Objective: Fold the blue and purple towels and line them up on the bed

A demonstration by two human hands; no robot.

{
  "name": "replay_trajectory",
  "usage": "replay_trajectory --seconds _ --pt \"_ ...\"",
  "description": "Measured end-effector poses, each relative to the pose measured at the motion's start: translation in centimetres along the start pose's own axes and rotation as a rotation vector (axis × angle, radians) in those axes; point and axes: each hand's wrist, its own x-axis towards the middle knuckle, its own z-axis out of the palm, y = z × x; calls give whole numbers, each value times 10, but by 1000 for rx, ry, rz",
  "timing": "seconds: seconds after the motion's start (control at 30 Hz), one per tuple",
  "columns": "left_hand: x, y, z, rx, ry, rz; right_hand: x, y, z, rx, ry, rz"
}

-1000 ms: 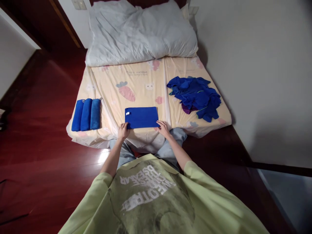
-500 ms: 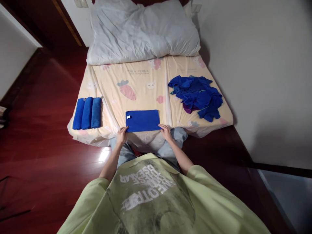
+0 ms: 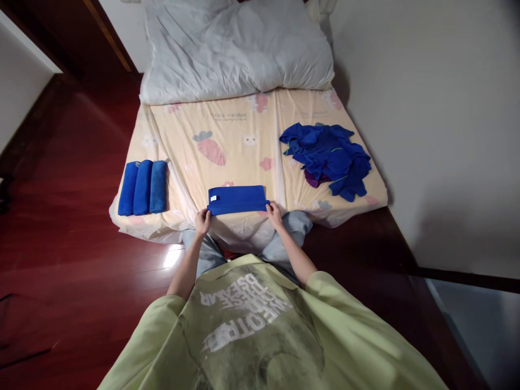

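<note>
A blue towel (image 3: 237, 199) lies folded into a flat strip along the front edge of the bed, with a small white label near its left end. My left hand (image 3: 202, 221) pinches its near left corner. At the near right corner, my right hand (image 3: 274, 214) grips the same edge between thumb and fingers. The near edge looks turned over into a narrow band between both hands. To the left lie three rolled blue towels (image 3: 142, 187), side by side. On the right is a loose heap of crumpled blue cloths (image 3: 331, 157), with a purple one showing beneath.
The bed (image 3: 239, 127) has a yellow patterned sheet with carrots and rabbits. A bunched pale quilt (image 3: 239, 51) covers its far end. A white wall (image 3: 430, 130) rises on the right, and dark red wooden floor (image 3: 73, 227) surrounds the bed.
The towel's near edge has been folded over away from me, so the towel is now narrower front to back. Both hands have closed on its corners and moved slightly forward.
</note>
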Motion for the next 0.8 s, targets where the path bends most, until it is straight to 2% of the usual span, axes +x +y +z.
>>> replay_trajectory --seconds 0.33,0.57,0.8 --pt "8 0 4 -88 43 -48 5 -10 5 -22 37 20" --pt "2 -2 2 -88 31 -68 4 -11 3 -45 28 6" --pt "-2 5 -1 -65 45 -50 5 -11 3 -37 35 21"
